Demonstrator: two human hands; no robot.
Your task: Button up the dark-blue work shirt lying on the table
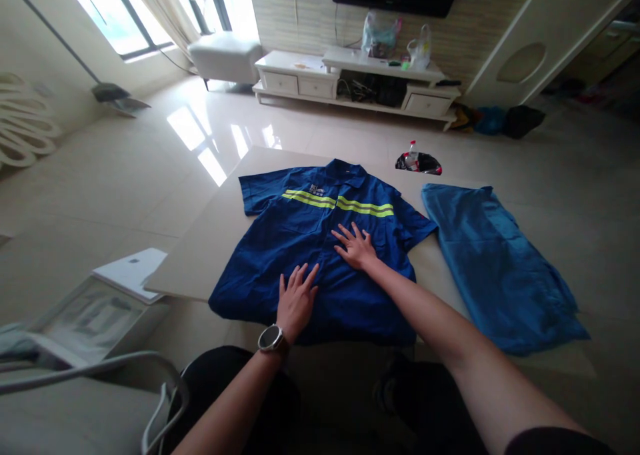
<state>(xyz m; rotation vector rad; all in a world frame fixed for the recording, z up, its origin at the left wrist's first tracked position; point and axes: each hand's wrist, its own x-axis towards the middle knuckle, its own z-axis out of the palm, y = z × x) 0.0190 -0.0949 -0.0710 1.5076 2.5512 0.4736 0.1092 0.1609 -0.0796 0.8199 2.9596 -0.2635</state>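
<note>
A dark blue short-sleeved work shirt (295, 238) lies spread front side up, its collar pointing away from me. Yellow-green reflective strips cross its chest, and a small white print sits above the left strip. My left hand (296, 298), with a watch (271, 338) on the wrist, rests flat on the lower middle of the shirt. Higher up and to the right, my right hand (356, 247) lies on the cloth just below the strip, fingers spread. Neither hand holds anything. The shirt's bottom hem hangs over the near table edge.
Folded blue trousers or similar cloth (500, 268) lie at the right of the pale table (200, 255). Beyond the far edge stands a dark bin or bag with a bottle (412, 156). A white box (100, 315) is at the left, a white TV cabinet (310, 85) at the back.
</note>
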